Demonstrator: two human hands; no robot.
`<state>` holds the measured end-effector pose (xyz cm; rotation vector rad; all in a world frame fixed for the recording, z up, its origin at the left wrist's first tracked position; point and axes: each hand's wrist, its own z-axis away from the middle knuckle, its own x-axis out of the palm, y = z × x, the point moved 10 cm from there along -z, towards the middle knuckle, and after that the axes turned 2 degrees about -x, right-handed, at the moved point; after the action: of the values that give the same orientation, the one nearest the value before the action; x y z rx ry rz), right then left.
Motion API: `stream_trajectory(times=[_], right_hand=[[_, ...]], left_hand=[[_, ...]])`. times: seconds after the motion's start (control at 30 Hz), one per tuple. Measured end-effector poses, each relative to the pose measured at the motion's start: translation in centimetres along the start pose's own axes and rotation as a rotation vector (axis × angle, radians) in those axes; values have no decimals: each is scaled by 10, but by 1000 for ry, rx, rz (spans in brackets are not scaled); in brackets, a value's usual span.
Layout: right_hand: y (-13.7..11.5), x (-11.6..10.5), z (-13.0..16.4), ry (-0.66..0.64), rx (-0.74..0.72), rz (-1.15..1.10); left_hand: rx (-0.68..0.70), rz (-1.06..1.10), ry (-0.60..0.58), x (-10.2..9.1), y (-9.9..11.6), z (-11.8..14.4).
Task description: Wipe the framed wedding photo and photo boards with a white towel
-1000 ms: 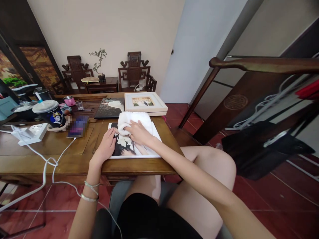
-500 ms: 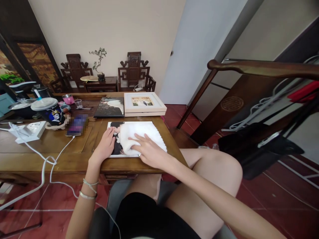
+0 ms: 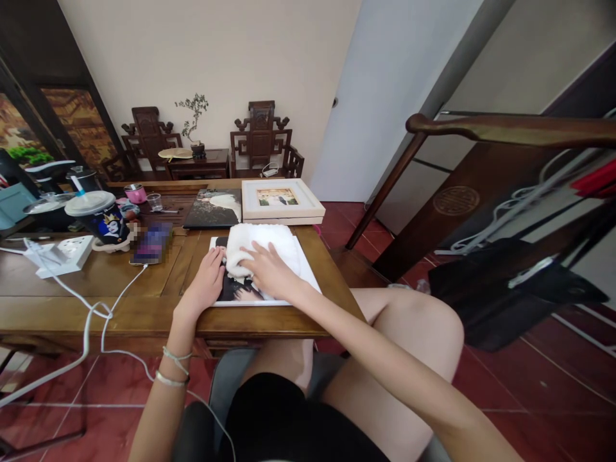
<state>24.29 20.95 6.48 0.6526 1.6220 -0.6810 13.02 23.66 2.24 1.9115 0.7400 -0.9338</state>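
A large photo print point(image 3: 308, 273) with a white border lies flat at the near edge of the wooden table point(image 3: 120, 301). My right hand point(image 3: 266, 268) presses a folded white towel point(image 3: 262, 242) down onto the print's upper half. My left hand point(image 3: 205, 283) lies flat on the print's left edge, fingers spread, pinning it to the table. Two bracelets sit on my left wrist.
Behind the print lie a dark photo album point(image 3: 213, 208) and a white-framed picture point(image 3: 280, 199). To the left are a phone point(image 3: 151, 244) on a white cable, a lidded cup point(image 3: 99, 218), a power strip point(image 3: 60, 255). A dark wooden railing point(image 3: 505, 128) stands at the right.
My right hand slid the towel down toward me over the print, then back up to its upper half. My left hand stayed on the left edge.
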Motion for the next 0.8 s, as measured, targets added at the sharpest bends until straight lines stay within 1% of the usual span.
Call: stream_trajectory(times=[0.13, 0.23, 0.33, 0.37, 0.43, 0.53, 0.63, 0.7, 0.73, 0.8], right_hand=[[-37, 3, 42, -26, -91, -42], [-50, 0, 70, -25, -147, -83], [-44, -3, 88, -14, -175, -129], [-36, -3, 91, -8, -169, -138], [-14, -4, 93, 12, -125, -144], [31, -2, 85, 51, -15, -128], [69, -3, 61, 83, 72, -110], [78, -6, 36, 108, 92, -145], [78, -9, 21, 118, 89, -184], [67, -15, -10, 126, 68, -289]], left_hand=[[17, 3, -2, 0, 3, 0], [17, 9, -6, -1, 7, 0], [-28, 11, -16, -1, 6, 1], [-40, 13, -16, -1, 5, 1], [-46, 21, -9, 0, 3, 2], [-30, 35, 9, 0, 3, 2], [-27, 35, 8, 0, 3, 2], [-39, 31, 5, 1, 3, 2], [-42, 29, 4, 0, 3, 2], [-42, 29, 6, 0, 3, 2]])
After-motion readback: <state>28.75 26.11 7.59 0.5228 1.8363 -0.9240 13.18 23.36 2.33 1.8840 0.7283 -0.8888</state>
